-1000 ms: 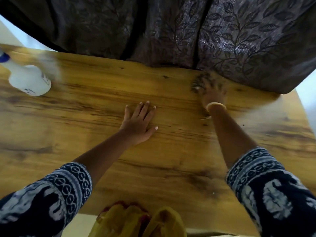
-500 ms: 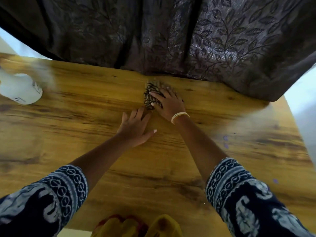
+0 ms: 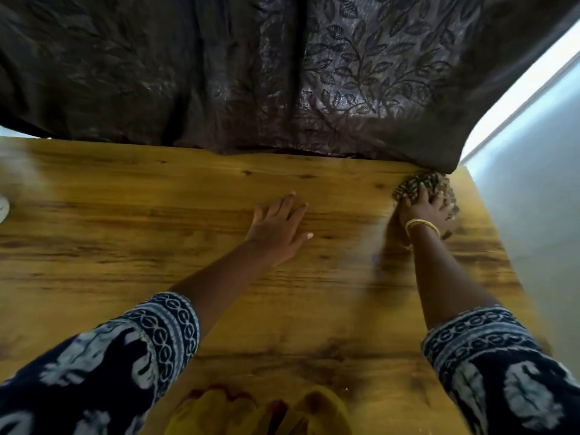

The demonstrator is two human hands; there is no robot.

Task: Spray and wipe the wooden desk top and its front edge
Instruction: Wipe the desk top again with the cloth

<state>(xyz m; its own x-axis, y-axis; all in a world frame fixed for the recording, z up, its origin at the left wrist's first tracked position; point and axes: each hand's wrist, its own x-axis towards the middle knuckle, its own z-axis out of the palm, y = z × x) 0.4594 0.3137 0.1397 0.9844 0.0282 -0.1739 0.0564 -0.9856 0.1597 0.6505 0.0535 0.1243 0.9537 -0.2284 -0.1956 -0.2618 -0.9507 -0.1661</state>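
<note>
The wooden desk top [image 3: 157, 246] fills the lower view. My right hand [image 3: 422, 208] presses a dark patterned cloth [image 3: 430, 183] onto the desk's far right corner, fingers spread over it, right by the curtain's hem. My left hand [image 3: 277, 229] rests flat on the wood near the middle, fingers straight, holding nothing. Only a white sliver of the spray bottle [image 3: 3, 208] shows at the left edge of the view. The desk's front edge is near my body at the bottom, mostly hidden by my sleeves.
A dark leaf-patterned curtain [image 3: 282, 73] hangs along the desk's far edge. A pale wall or floor [image 3: 533, 199] lies past the desk's right edge. Yellow and red fabric [image 3: 260, 409] shows at the bottom.
My right hand has swept the cloth from the middle of the far edge out to the far right corner. The view has shifted right, pushing the bottle almost out of sight. My left hand stays planted.
</note>
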